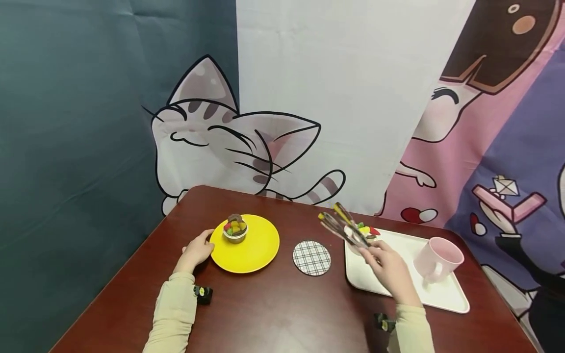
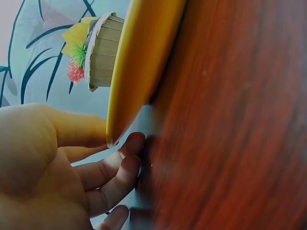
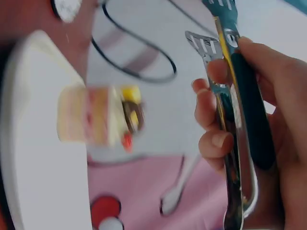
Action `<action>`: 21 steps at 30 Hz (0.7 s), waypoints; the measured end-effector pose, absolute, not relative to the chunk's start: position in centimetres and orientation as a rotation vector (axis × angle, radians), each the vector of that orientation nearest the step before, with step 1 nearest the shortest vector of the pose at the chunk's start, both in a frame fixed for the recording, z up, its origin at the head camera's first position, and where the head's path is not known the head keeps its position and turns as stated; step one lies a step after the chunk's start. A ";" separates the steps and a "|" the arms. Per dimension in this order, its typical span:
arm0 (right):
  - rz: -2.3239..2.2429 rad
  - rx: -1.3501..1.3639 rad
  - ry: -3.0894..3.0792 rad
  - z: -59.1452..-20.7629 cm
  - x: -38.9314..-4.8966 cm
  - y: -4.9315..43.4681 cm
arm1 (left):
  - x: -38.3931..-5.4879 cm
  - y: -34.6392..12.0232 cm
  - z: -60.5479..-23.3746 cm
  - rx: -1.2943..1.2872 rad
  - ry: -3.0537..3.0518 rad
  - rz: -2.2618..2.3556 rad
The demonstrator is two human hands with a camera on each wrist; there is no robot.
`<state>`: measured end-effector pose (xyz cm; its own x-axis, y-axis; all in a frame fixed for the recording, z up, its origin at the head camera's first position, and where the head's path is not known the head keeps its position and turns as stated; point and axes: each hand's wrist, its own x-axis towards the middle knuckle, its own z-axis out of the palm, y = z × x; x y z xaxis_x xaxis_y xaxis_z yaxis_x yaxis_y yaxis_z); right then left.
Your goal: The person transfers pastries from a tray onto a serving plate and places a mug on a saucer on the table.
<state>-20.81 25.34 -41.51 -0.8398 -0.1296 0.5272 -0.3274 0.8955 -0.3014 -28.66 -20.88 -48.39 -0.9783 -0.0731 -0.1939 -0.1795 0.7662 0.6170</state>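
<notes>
At the left, my left hand (image 1: 197,251) holds the near-left rim of a round yellow plate (image 1: 256,252); in the left wrist view its thumb lies at the rim with fingers below. A fruit-topped cupcake (image 1: 235,230) stands upright on that plate. My right hand (image 1: 389,268) grips a pair of metal tongs (image 1: 342,226) with dark handles, raised over the white tray (image 1: 368,278). The tong tips are apart with nothing between them. A layered slice of cake (image 3: 91,115) with fruit on top stands on the tray, partly hidden behind the tongs in the head view.
A pink mug (image 1: 434,259) stands on the tray's right part. Between plate and tray lies a round checked coaster (image 1: 311,258). The brown table (image 1: 273,309) ends at a printed cloth backdrop (image 1: 300,73). Small dark devices are strapped at both wrists.
</notes>
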 end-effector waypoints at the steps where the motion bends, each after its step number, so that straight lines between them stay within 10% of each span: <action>1: 0.529 0.301 -2.547 -41.4 -20.7 26.0 | -28.6 -21.0 -48.4 -0.202 2.803 1.001; 21: 0.541 -0.039 -2.723 -41.5 -17.1 34.8 | -29.0 -21.3 -48.8 -0.161 2.781 1.034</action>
<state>-17.09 34.84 -41.50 -0.9336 0.0965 0.3451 -0.0427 0.9262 -0.3746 -28.99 -21.34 -48.76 -0.9797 -0.0418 -0.1959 -0.1596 0.7536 0.6377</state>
